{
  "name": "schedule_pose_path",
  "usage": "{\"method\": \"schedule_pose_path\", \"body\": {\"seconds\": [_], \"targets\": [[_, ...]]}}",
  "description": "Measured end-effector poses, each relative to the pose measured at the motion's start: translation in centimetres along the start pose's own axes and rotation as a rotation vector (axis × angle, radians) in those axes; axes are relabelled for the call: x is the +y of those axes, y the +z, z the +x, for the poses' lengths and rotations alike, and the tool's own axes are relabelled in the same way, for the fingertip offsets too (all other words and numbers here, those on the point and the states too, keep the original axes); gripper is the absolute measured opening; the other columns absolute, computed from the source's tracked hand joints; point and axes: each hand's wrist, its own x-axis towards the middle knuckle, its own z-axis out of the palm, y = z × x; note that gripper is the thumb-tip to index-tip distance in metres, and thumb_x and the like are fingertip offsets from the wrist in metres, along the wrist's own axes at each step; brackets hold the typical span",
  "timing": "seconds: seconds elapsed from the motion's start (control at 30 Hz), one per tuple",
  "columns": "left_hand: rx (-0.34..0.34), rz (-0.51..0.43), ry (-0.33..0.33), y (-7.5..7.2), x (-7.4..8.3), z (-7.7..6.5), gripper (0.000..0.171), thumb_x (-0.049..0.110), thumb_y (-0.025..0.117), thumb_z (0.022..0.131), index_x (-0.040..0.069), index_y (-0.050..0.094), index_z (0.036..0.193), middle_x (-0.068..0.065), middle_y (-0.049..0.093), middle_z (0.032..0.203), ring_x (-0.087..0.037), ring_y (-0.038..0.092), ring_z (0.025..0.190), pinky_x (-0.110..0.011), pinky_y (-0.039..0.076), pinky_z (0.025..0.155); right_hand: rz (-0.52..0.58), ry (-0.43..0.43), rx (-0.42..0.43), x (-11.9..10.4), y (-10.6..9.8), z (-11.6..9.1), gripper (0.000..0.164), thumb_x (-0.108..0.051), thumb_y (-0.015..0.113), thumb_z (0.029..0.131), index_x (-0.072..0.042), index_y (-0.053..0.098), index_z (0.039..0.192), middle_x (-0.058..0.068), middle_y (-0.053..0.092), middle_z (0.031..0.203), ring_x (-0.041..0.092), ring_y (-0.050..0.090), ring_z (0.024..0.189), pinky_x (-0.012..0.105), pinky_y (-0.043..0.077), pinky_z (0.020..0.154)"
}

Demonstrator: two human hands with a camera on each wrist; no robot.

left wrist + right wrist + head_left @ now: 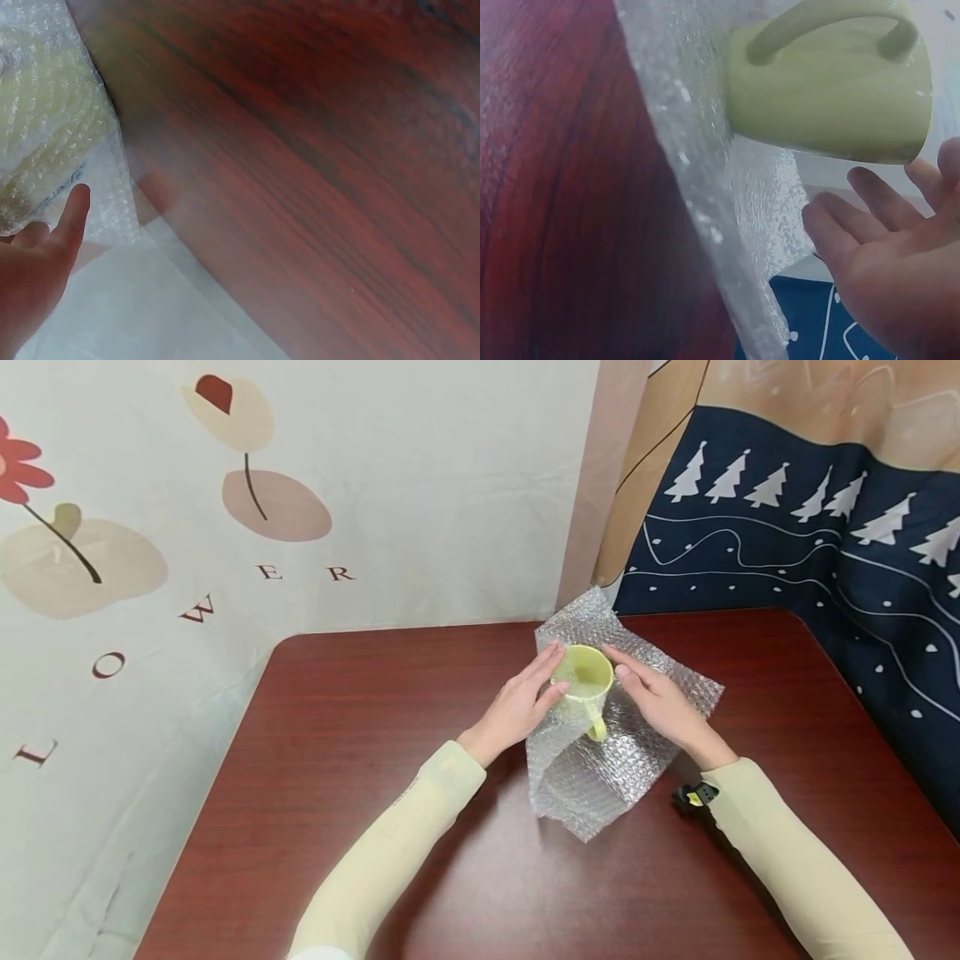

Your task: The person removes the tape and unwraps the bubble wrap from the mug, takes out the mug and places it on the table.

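A pale green mug [587, 670] stands upright on a sheet of bubble wrap [637, 760], its handle towards me. On the left, the wrap is folded up against the mug's side. My left hand [517, 703] presses this fold to the mug with extended fingers, thumb close to the rim. In the left wrist view the mug shows blurred through the wrap [60, 97], with one straight finger [73, 217] lying along it. My right hand [663, 706] is at the mug's right side, fingertips close to the rim. In the right wrist view its fingers [889, 202] are loosely spread beside the mug [832, 90].
The dark red-brown wooden table [360, 710] lies under the wrap, whose far corner reaches the table's back edge. Behind it hang a pale printed cloth [450, 485] and a navy cloth with white trees [787, 543]. A dark wrist device [696, 795] sits at my right cuff.
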Motion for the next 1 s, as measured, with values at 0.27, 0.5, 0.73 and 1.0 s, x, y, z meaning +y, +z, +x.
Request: {"method": "schedule_pose_path", "body": {"seconds": [0.27,0.5,0.73,1.0], "targets": [[-0.002,-0.010,-0.008,0.1,0.0,-0.1,0.061,0.034,0.048,0.112,0.009,0.030,0.164,-0.010,0.023,0.171,-0.027,0.032,0.152,-0.044,0.032,0.121,0.076,-0.001,0.003,0.2,0.5,0.1,0.051,-0.035,0.043,0.113,-0.019,0.039,0.162,0.011,0.037,0.164,0.038,0.054,0.136,0.056,0.047,0.106],[-0.011,0.043,-0.045,-0.3,0.5,-0.3,0.061,0.041,0.041,0.112,0.012,0.030,0.164,-0.006,0.022,0.172,-0.022,0.027,0.155,-0.043,0.030,0.122,0.141,-0.013,0.018,0.5,1.1,0.2,0.050,-0.032,0.043,0.113,-0.017,0.040,0.161,0.012,0.040,0.163,0.037,0.058,0.131,0.051,0.051,0.102],[-0.030,0.212,-0.120,-0.2,2.2,-0.4,0.073,0.061,0.039,0.106,0.019,0.030,0.165,-0.011,0.015,0.173,-0.030,0.012,0.159,-0.058,0.027,0.121,0.157,-0.009,0.019,0.5,1.1,0.2,0.050,-0.033,0.043,0.113,-0.017,0.040,0.161,0.013,0.041,0.162,0.037,0.055,0.134,0.050,0.050,0.102],[-0.096,0.326,-0.100,-0.3,6.1,-0.4,0.087,0.078,0.053,0.092,0.026,0.043,0.160,-0.006,0.024,0.171,-0.039,0.014,0.157,-0.066,0.011,0.122,0.118,-0.019,0.020,0.6,0.8,0.1,0.051,-0.034,0.044,0.113,-0.018,0.040,0.161,0.014,0.041,0.162,0.038,0.058,0.131,0.049,0.051,0.100]]}}
